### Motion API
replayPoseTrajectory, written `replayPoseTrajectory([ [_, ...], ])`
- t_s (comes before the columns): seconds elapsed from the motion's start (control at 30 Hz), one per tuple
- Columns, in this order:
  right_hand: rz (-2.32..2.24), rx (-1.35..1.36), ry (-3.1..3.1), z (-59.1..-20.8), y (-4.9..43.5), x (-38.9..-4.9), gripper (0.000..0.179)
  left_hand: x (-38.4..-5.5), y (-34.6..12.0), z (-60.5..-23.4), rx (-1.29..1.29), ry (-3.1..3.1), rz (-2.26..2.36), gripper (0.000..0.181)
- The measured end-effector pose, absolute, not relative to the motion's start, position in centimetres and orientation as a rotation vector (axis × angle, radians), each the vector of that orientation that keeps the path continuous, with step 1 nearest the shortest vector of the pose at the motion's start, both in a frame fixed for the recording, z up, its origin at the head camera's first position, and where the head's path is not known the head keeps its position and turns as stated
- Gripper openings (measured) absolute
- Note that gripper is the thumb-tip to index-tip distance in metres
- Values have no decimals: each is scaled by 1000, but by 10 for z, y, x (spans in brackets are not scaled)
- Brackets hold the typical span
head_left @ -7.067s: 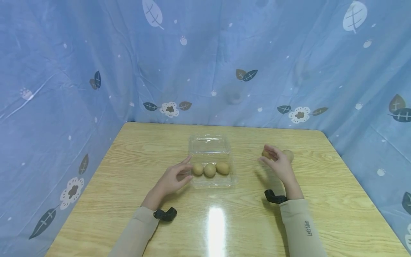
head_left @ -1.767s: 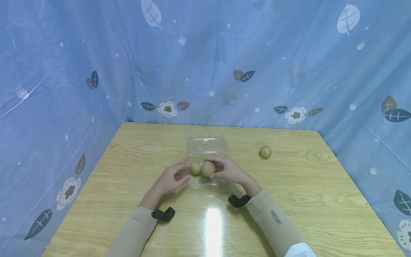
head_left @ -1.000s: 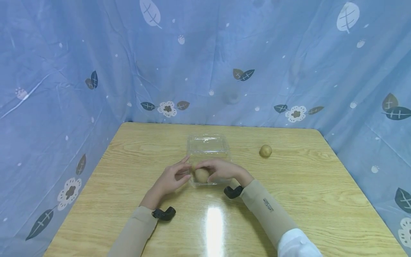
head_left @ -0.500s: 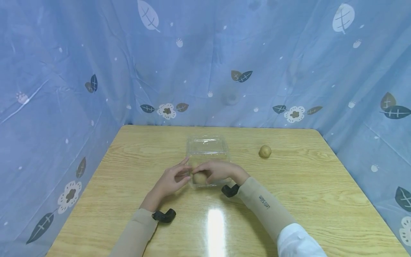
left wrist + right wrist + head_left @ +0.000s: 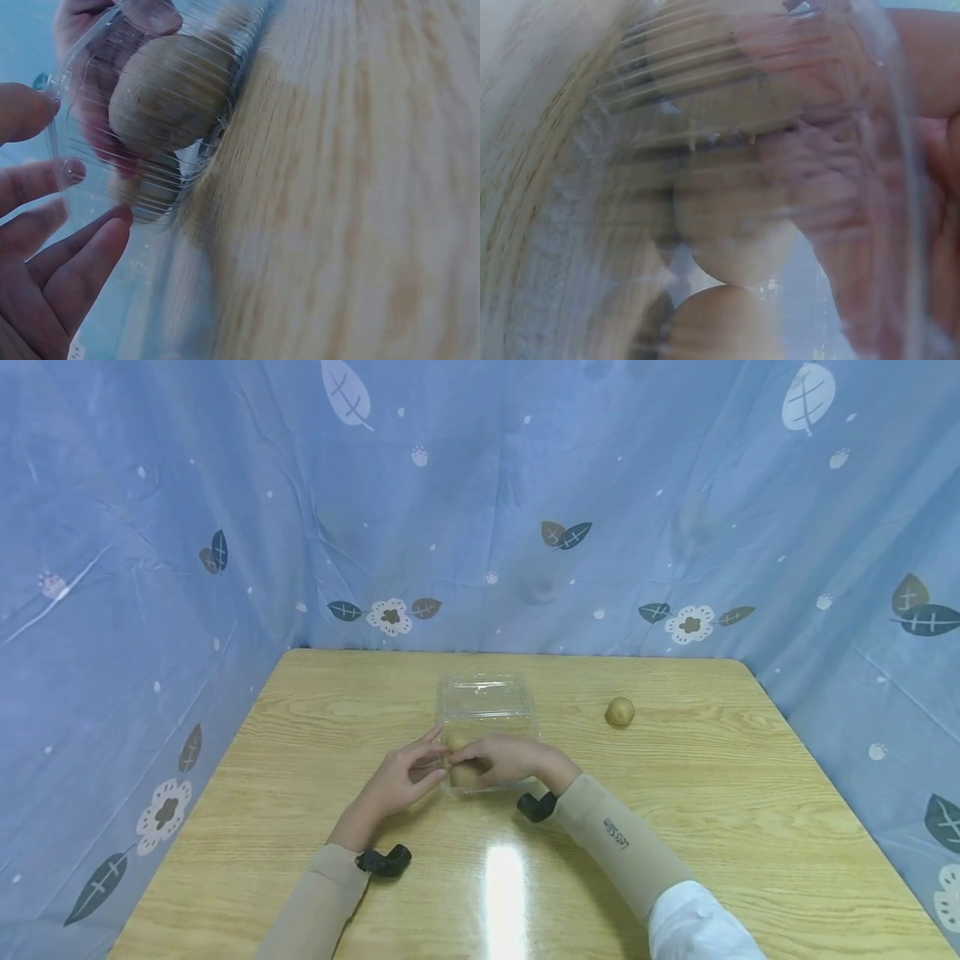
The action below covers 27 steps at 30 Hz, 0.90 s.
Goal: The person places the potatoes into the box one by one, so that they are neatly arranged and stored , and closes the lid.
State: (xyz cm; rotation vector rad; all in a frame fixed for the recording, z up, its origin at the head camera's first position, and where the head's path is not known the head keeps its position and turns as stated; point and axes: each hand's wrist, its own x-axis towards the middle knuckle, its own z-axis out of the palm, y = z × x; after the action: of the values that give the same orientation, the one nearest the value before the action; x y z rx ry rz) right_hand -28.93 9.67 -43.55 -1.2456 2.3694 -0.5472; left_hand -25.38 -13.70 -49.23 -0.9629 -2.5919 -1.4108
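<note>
An open clear plastic clamshell box (image 5: pixel 483 697) stands on the table, its lid laid back. My right hand (image 5: pixel 512 757) reaches into its front left part, with thumb and fingers round a potato (image 5: pixel 467 773). Behind that one a second potato (image 5: pixel 455 741) shows in the head view. Through the ribbed wall, the left wrist view has a large potato (image 5: pixel 169 94) beside the right hand's fingers. Several potatoes (image 5: pixel 731 217) appear, blurred, in the right wrist view. My left hand (image 5: pixel 397 781) touches the box's left side with spread, relaxed fingers. The right hand hides much of the box's inside.
A single potato (image 5: pixel 620 712) lies on the wooden table (image 5: pixel 712 777) to the right of the box. A blue patterned curtain (image 5: pixel 450 510) hangs behind and at both sides. Light glares off the table (image 5: pixel 505 893) in front.
The right hand took a potato from the table's right, brought it to the box, and lowered it into the front left part. One potato is left outside. The left hand has stayed.
</note>
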Motion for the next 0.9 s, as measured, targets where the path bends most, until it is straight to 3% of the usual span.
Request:
replayPoseTrajectory([
  [0.9,-1130,-1073,2293,-436,127,-292,52,-253,-137,-492,-921,-2624,-1422,42],
])
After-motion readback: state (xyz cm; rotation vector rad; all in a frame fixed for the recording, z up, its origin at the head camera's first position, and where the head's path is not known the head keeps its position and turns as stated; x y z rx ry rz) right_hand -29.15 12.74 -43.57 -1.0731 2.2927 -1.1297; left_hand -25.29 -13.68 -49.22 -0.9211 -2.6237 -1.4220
